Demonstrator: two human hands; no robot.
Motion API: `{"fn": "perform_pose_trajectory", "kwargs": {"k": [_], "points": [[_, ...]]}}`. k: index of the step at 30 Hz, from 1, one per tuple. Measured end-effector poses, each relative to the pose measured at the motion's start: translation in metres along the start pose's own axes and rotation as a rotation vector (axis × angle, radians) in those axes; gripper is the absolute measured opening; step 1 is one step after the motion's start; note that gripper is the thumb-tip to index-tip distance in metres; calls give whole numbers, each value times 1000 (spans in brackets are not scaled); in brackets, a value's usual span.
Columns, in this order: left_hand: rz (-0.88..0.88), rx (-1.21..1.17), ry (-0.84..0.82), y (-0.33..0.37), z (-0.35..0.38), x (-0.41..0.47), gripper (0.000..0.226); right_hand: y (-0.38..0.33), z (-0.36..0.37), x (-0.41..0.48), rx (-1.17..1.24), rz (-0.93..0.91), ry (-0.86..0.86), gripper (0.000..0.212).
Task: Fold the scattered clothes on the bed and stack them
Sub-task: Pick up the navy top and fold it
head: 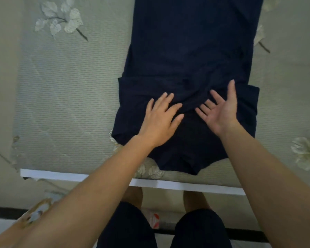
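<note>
white rail (61, 175) below bedding | red-white item (155, 221) on floor (4, 224)

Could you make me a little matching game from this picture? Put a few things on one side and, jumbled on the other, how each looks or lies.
Things:
1. left hand
2. right hand
3. garment
4. bedspread

Descriptions:
A. pale, with a leaf pattern
B. palm down, flat on the cloth
C. dark navy, laid out lengthwise
D. palm showing, fingers spread

Pairs: 1-B, 2-D, 3-C, 4-A
</note>
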State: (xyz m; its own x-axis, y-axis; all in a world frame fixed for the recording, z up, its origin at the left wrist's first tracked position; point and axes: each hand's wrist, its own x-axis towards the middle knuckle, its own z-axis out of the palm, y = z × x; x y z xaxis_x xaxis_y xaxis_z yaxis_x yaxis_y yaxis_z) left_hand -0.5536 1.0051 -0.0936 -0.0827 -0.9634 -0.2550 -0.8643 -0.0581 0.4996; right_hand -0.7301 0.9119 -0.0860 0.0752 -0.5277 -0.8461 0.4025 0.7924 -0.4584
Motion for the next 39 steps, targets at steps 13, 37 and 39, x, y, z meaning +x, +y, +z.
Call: {"fn": "perform_pose_trajectory", "kwargs": {"k": [13,37,39], "points": [[-249,324,-335,-16,21,-5,71,-12,-23,20,-54,-262,338,32],[-423,348,-206,-36,31,-2,71,19,-82,24,-2041,-771,250,64],[-395,363,-242,-41,30,-1,73,29,-94,25,-1988,-634,257,69]]}}
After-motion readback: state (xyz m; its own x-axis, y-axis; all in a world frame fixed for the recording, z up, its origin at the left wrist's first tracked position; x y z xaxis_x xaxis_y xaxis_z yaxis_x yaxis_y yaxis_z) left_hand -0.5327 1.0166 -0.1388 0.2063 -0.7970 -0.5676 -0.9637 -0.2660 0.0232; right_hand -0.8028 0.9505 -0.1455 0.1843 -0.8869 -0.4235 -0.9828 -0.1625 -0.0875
